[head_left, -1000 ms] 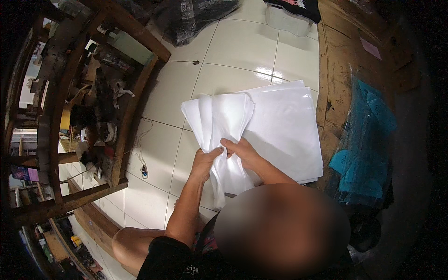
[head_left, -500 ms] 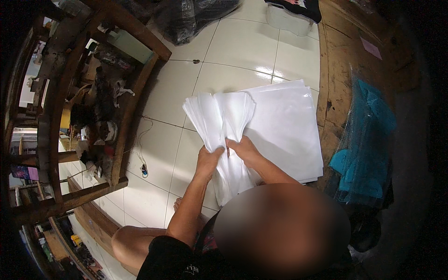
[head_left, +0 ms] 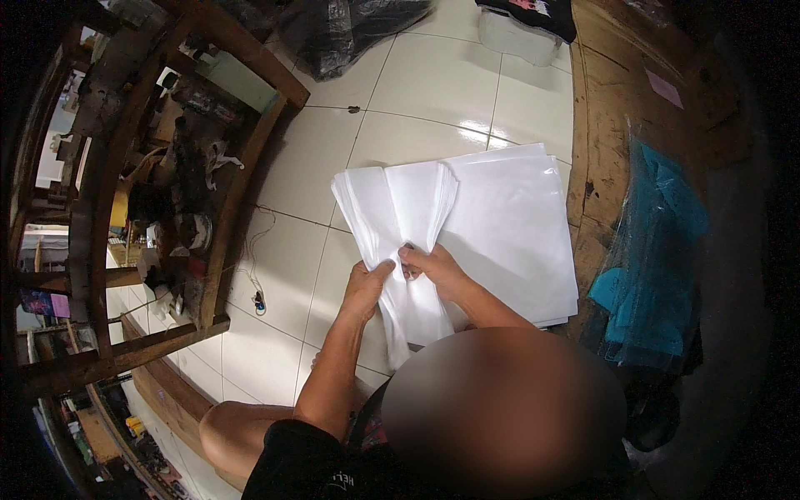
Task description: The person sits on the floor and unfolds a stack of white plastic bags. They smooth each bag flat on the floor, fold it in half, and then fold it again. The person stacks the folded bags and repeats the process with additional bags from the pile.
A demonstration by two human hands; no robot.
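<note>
A bundle of thin white sheets (head_left: 396, 204) stands bunched between my two hands, its far end fanned out and its middle squeezed narrow. I cannot tell whether the sheets are paper or plastic. My left hand (head_left: 367, 289) grips the bundle's left side, thumb on top. On the other side my right hand (head_left: 437, 268) is closed on it too, thumb pointing left. A small gap between the thumbs shows some fingertips. Under and right of the bundle, a flat stack of large white sheets (head_left: 517, 225) lies on the tiled floor. The blurred oval hides the bundle's near right part.
A wooden rack (head_left: 218, 242) full of odds and ends stands at the left. Along the right runs a wooden board (head_left: 590, 108), with teal plastic-wrapped goods (head_left: 650, 267) on it. Black plastic (head_left: 333, 42) and a clear tub (head_left: 518, 42) sit at the far side.
The bundle's middle has spread, and the gap between my thumbs has widened. My left hand has dropped slightly; both hands keep hold of the sheets. The flat stack lies as before.
</note>
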